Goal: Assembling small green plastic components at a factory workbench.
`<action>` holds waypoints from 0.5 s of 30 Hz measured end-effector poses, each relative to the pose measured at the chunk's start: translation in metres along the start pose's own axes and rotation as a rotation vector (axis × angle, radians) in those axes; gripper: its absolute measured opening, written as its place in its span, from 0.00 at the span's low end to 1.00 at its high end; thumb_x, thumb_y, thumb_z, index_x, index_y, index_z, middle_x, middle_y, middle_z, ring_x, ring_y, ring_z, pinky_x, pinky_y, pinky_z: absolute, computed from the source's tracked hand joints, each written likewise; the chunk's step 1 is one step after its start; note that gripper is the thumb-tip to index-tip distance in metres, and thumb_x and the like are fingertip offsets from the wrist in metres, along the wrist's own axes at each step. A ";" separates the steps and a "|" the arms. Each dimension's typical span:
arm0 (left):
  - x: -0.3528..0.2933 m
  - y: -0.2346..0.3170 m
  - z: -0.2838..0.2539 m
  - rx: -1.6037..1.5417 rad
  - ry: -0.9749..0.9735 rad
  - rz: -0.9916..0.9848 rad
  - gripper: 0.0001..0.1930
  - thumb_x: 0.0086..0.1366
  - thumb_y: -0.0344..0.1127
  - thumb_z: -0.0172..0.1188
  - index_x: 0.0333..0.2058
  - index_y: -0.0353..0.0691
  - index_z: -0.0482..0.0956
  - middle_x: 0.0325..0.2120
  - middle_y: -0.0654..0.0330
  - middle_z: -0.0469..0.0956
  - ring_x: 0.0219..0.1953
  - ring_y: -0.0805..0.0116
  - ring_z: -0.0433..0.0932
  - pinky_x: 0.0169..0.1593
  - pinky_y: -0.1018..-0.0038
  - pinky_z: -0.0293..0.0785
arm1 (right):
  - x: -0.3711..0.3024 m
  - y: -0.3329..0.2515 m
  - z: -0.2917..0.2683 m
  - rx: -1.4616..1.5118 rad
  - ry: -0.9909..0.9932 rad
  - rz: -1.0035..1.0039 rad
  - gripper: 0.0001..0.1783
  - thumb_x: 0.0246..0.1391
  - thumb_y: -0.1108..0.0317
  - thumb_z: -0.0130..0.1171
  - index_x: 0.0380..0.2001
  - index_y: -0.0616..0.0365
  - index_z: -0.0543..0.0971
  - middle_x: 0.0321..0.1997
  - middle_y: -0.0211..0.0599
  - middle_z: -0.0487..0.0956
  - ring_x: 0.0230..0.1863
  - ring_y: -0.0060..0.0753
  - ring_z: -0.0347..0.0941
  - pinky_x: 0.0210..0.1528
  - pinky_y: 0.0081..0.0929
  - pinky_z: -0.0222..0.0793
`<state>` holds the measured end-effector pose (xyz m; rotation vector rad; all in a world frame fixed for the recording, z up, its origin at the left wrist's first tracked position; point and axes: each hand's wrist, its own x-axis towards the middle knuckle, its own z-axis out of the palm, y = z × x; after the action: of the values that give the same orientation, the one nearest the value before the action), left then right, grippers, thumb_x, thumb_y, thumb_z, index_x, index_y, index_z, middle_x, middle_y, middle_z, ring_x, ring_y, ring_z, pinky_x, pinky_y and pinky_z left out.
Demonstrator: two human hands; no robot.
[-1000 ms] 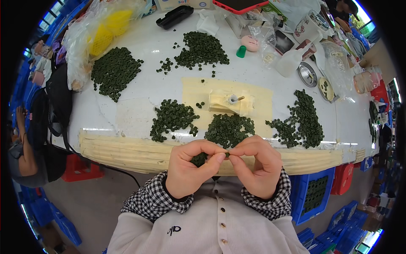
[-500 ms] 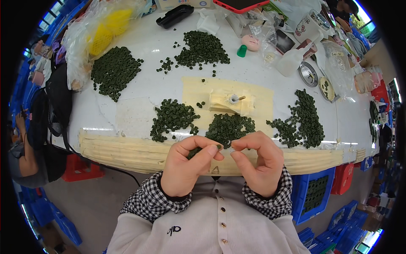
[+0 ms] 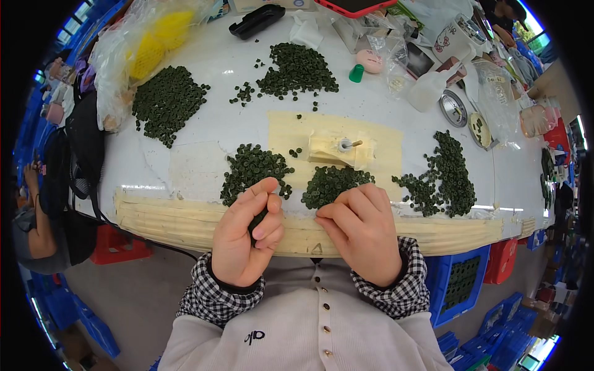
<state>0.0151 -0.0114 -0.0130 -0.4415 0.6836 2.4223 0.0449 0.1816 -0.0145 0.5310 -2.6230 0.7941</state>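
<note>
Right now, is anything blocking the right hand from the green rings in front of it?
Nothing visible: the right hand is at the near edge of the pile of dark green rings; whether it touches them, I can't tell.

The left hand (image 3: 238, 241) curls around dark green pieces (image 3: 257, 226), with a left heap (image 3: 250, 167) of small green rings just beyond it. The right hand (image 3: 369, 238) bends its fingertips down beside a middle heap (image 3: 333, 184); past that stands a tape-covered block (image 3: 325, 148).

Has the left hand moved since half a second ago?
Yes: the left hand has moved leftward relative to the tape-covered block.
</note>
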 end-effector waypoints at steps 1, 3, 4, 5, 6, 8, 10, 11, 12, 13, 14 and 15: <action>0.000 -0.001 0.002 0.016 -0.006 -0.002 0.11 0.70 0.34 0.43 0.44 0.37 0.70 0.28 0.64 0.69 0.18 0.83 0.57 0.20 0.86 0.53 | 0.001 0.000 0.001 -0.033 -0.004 -0.012 0.08 0.39 0.71 0.63 0.25 0.56 0.75 0.26 0.30 0.68 0.33 0.34 0.65 0.38 0.29 0.61; 0.000 -0.003 0.005 0.049 -0.017 -0.006 0.11 0.70 0.33 0.42 0.45 0.36 0.69 0.28 0.65 0.67 0.18 0.84 0.56 0.19 0.86 0.52 | 0.003 -0.001 0.004 -0.098 -0.012 -0.035 0.09 0.38 0.71 0.63 0.25 0.56 0.74 0.26 0.31 0.68 0.32 0.34 0.64 0.38 0.29 0.61; 0.000 -0.004 0.005 0.040 -0.024 -0.003 0.11 0.70 0.33 0.42 0.45 0.36 0.69 0.29 0.65 0.67 0.18 0.84 0.56 0.19 0.86 0.52 | 0.003 -0.003 0.006 -0.135 -0.020 -0.041 0.09 0.38 0.71 0.62 0.25 0.57 0.74 0.26 0.31 0.68 0.32 0.34 0.64 0.38 0.29 0.61; 0.000 -0.005 0.003 0.031 -0.030 0.000 0.11 0.70 0.33 0.42 0.45 0.36 0.69 0.29 0.65 0.67 0.18 0.84 0.56 0.19 0.86 0.52 | 0.004 -0.004 0.008 -0.172 -0.027 -0.047 0.09 0.38 0.71 0.62 0.25 0.57 0.73 0.26 0.32 0.68 0.32 0.33 0.64 0.38 0.28 0.61; 0.000 -0.005 0.002 0.023 -0.037 0.004 0.11 0.70 0.33 0.42 0.45 0.36 0.69 0.29 0.65 0.67 0.18 0.84 0.56 0.20 0.86 0.53 | 0.005 -0.004 0.009 -0.209 -0.033 -0.053 0.09 0.38 0.71 0.61 0.25 0.57 0.73 0.26 0.32 0.68 0.32 0.33 0.64 0.38 0.28 0.61; 0.000 -0.005 0.000 -0.012 0.000 0.036 0.11 0.70 0.34 0.42 0.46 0.36 0.69 0.29 0.65 0.67 0.19 0.84 0.57 0.20 0.86 0.53 | 0.007 -0.005 0.008 -0.140 0.021 -0.041 0.09 0.38 0.74 0.61 0.25 0.58 0.72 0.26 0.33 0.69 0.31 0.34 0.65 0.35 0.28 0.62; 0.000 -0.003 0.000 -0.043 0.008 0.060 0.12 0.70 0.34 0.42 0.46 0.36 0.69 0.29 0.65 0.68 0.19 0.83 0.58 0.21 0.86 0.53 | 0.006 -0.005 0.007 -0.017 0.078 -0.015 0.09 0.36 0.78 0.61 0.24 0.59 0.72 0.25 0.33 0.70 0.29 0.34 0.66 0.32 0.28 0.64; 0.001 0.000 -0.001 -0.057 -0.002 0.068 0.12 0.70 0.34 0.42 0.46 0.36 0.70 0.30 0.64 0.69 0.20 0.83 0.58 0.22 0.85 0.54 | 0.003 -0.003 0.006 0.071 0.109 0.007 0.10 0.36 0.79 0.60 0.24 0.59 0.72 0.25 0.34 0.72 0.28 0.34 0.67 0.31 0.28 0.65; 0.002 0.002 -0.002 -0.071 -0.011 0.073 0.12 0.70 0.33 0.42 0.46 0.36 0.70 0.30 0.64 0.71 0.20 0.82 0.59 0.23 0.85 0.55 | 0.001 -0.002 0.005 0.160 0.139 0.030 0.10 0.35 0.81 0.60 0.24 0.60 0.72 0.24 0.34 0.73 0.26 0.35 0.68 0.29 0.28 0.66; 0.002 0.002 0.000 -0.052 -0.010 0.056 0.11 0.69 0.33 0.43 0.46 0.36 0.70 0.30 0.63 0.71 0.20 0.82 0.59 0.23 0.85 0.55 | 0.000 -0.002 0.004 0.190 0.167 0.047 0.11 0.35 0.82 0.60 0.24 0.60 0.72 0.24 0.35 0.74 0.26 0.35 0.69 0.29 0.27 0.66; 0.000 0.003 0.004 -0.033 -0.010 0.038 0.11 0.69 0.33 0.43 0.45 0.36 0.70 0.30 0.63 0.71 0.19 0.82 0.59 0.23 0.85 0.55 | 0.000 -0.003 0.002 0.218 0.196 0.064 0.11 0.34 0.83 0.61 0.24 0.61 0.73 0.24 0.35 0.75 0.25 0.35 0.71 0.28 0.27 0.67; -0.001 0.003 0.007 -0.013 -0.009 0.023 0.11 0.69 0.32 0.43 0.45 0.36 0.70 0.30 0.63 0.72 0.19 0.82 0.59 0.22 0.85 0.55 | 0.001 -0.004 0.000 0.249 0.225 0.078 0.11 0.34 0.85 0.61 0.24 0.61 0.73 0.24 0.36 0.76 0.24 0.36 0.72 0.27 0.27 0.68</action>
<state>0.0133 -0.0099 -0.0063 -0.4302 0.6724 2.4503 0.0460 0.1783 -0.0128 0.3800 -2.3651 1.1449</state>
